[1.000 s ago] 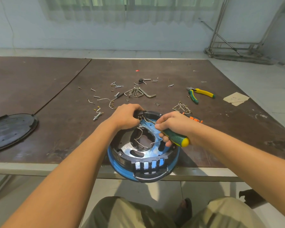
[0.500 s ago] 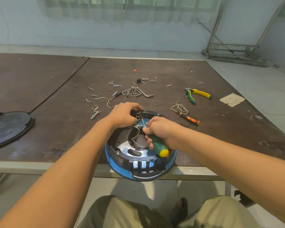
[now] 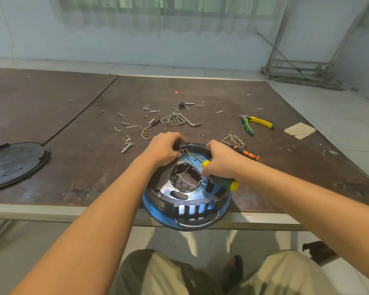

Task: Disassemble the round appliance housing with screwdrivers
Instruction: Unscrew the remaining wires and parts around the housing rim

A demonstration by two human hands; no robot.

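Head view: the round housing [image 3: 185, 211] sits on the near edge of the table [image 3: 73, 167], partly overhanging it, with the left hand [image 3: 164, 149] curled over its far rim and the right hand [image 3: 221, 160] clenched round a green-and-yellow screwdriver [image 3: 224, 183] above its right side. The screwdriver's tip is lost among wires beneath the fingers. Just beyond the right hand lies an orange screwdriver [image 3: 248, 154], with pliers [image 3: 258, 123], hex keys [image 3: 179, 120] and a black lid [image 3: 13, 165] farther off.
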